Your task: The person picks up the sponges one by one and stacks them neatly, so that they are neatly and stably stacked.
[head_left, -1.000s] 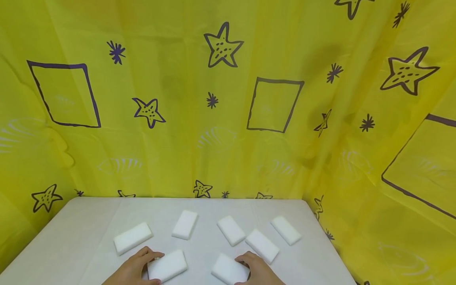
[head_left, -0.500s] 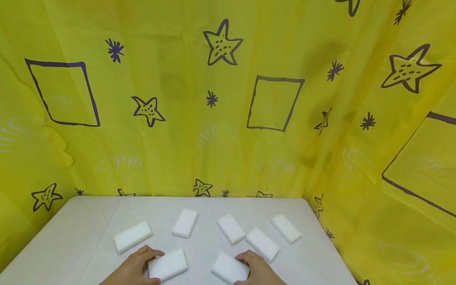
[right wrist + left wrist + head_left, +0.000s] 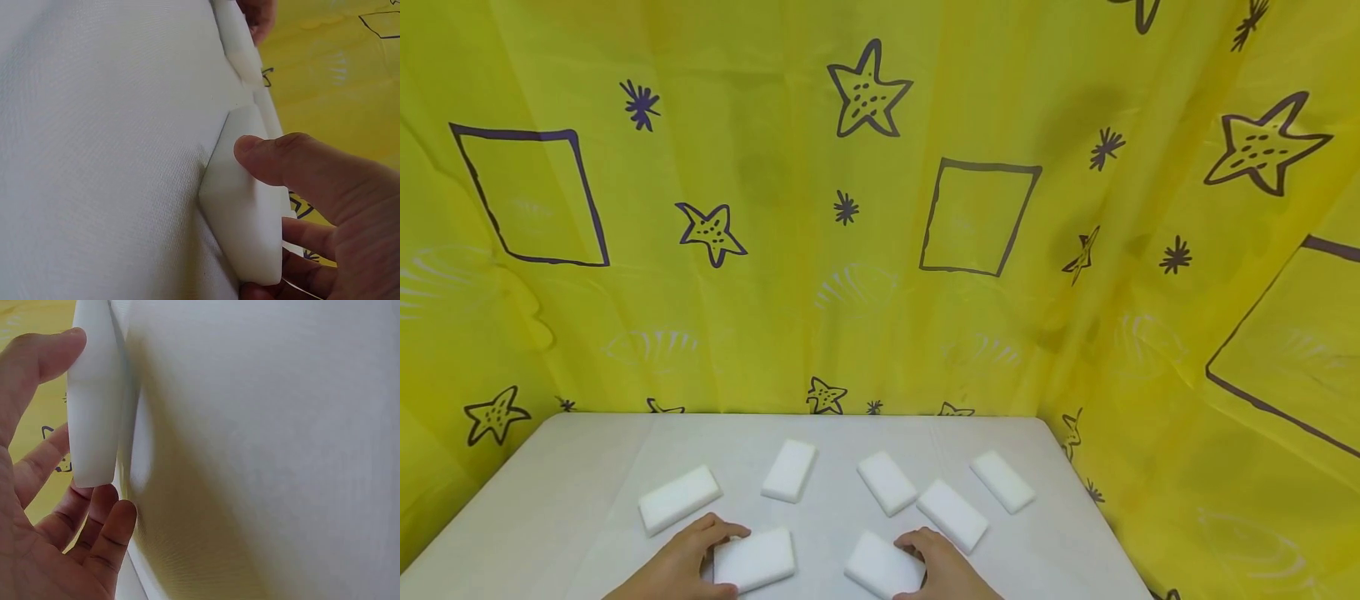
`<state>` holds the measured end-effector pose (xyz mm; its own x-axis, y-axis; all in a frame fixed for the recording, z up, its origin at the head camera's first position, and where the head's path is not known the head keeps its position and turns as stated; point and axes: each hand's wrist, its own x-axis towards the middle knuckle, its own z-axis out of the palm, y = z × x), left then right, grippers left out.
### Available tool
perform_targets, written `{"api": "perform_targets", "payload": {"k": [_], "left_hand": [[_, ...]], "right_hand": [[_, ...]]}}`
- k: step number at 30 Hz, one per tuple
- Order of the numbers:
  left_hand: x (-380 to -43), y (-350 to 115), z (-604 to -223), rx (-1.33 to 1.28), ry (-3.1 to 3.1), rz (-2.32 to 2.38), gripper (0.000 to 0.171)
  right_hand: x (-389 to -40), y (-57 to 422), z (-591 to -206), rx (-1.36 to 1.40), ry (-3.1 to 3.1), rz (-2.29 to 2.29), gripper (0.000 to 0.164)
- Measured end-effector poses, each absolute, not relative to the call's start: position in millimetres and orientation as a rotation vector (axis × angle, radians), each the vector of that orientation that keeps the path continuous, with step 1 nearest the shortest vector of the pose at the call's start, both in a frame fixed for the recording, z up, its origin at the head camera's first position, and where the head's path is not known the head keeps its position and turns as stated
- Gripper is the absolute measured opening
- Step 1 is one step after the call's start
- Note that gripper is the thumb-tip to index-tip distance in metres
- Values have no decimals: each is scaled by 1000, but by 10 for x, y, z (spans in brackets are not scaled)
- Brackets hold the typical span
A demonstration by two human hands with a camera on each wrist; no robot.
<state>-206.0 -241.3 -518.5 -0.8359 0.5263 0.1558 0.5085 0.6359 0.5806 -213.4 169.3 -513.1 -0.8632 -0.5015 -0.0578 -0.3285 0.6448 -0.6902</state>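
Negligible shift since earlier frame: left hand [image 3: 681, 562] gripping left block [image 3: 754, 559], right hand [image 3: 942, 567] gripping right block [image 3: 883, 567], both flat on bench [image 3: 550, 500] near front edge, thumb-and-fingers pinch, prob. for lifting.

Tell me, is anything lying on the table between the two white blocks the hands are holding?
No. In the head view, only bare white table separates the left hand's block from the right hand's block.
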Motion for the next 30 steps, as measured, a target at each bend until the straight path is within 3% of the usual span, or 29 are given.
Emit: {"api": "perform_targets", "payload": {"k": [11, 22, 30], "left_hand": [[-2087, -2349, -5193, 1042, 2769, 1098, 54], [-2137, -2218, -5166, 931, 2634, 1154, 56], [-2144, -2118, -5209, 1097, 2668, 1184, 54]], "right_hand": [[-2138, 1709, -5120, -663, 2583, -1065, 57], [-2131, 1708, -5087, -684, 2512, -1155, 57], [-2131, 1717, -5097, -777, 2531, -1170, 54]]}}
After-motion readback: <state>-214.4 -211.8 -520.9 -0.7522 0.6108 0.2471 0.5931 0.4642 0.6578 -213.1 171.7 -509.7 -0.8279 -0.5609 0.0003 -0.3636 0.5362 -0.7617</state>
